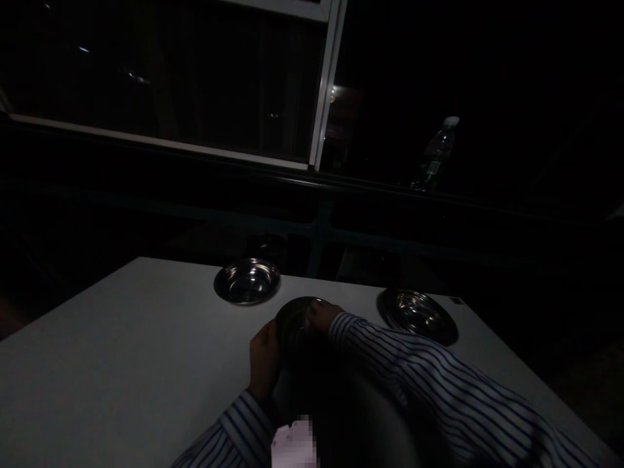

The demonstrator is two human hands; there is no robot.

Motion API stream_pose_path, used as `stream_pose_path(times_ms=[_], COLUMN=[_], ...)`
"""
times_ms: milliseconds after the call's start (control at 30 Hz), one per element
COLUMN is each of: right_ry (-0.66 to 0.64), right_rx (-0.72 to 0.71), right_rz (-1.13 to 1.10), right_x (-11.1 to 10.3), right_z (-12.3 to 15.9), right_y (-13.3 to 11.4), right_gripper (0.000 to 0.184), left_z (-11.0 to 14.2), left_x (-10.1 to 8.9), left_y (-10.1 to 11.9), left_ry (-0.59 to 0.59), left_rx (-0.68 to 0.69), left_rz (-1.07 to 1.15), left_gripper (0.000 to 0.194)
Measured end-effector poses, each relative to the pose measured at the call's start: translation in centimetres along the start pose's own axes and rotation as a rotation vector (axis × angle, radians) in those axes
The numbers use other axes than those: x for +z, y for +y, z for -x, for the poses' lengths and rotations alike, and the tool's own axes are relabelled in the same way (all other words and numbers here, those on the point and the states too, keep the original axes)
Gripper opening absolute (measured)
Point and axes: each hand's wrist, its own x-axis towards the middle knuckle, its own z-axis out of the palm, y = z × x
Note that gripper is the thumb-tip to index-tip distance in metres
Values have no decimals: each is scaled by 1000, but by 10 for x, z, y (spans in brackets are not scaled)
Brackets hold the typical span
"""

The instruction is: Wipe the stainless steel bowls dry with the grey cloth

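Note:
Over the white table, a round, shiny metal plate (pixel 294 325) is tilted between my two hands, its lower part lost in dark shadow. My left hand (pixel 264 359) grips its left edge, the fingers hidden behind it. At the plate's upper right, my right hand (pixel 324 316) has its fingers curled and closed on the rim; whether they also hold something small cannot be made out in the dim light. One metal dish (pixel 247 282) sits on the table to the upper left. Another metal dish (pixel 419 316), apparently stacked on one beneath, lies beyond my right forearm.
The white table (pixel 146 351) ends at a far edge just behind the dishes. Past it, a plastic bottle (pixel 437 155) with a white cap stands by a dark window (pixel 319 91) with a pale frame. A pinkish patch (pixel 294 445) shows at the bottom, partly pixelated.

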Motion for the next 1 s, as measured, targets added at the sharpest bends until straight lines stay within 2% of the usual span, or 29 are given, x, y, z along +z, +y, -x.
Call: stream_pose_path(times_ms=[133,233,300,433,533,633,700,767,867,1000], right_ry=[136,193,191,243,384,536,628,708,784,825], right_rx=[52,-5,-59,-41,40,99,109,94,38,-10], right_rz=[-206,-400,-518,-693,-771,-812,-834,-853,-878,-935], right_x=[-9,-5,-1,-2,-10,-18,-22,-26,-34,-49], right_z=[-21,-27,-25,-14,-6,4,10,16,22,27], right_y=[-25,-50,-57,-40,-16,-3,-3,-8,-20,-26], right_gripper=[30,26,22,19,23,26,26,26,25,26], left_z=[-1,-3,-3,-3,-4,-3,-2,0,1,-4], left_x=[1,0,0,1,-3,-11,-14,-13,-2,13], left_y=[0,1,2,3,6,15,26,40,61,78], left_ry=[7,29,33,0,-20,31,72,64,-51,-154], left_rx=[-6,-37,-63,-74,-51,-14,33,87,139,124], left_rz=[10,12,10,-7,-42,-91,-97,-62,59,198], left_gripper=[39,48,55,58,54,43,39,46,45,40])
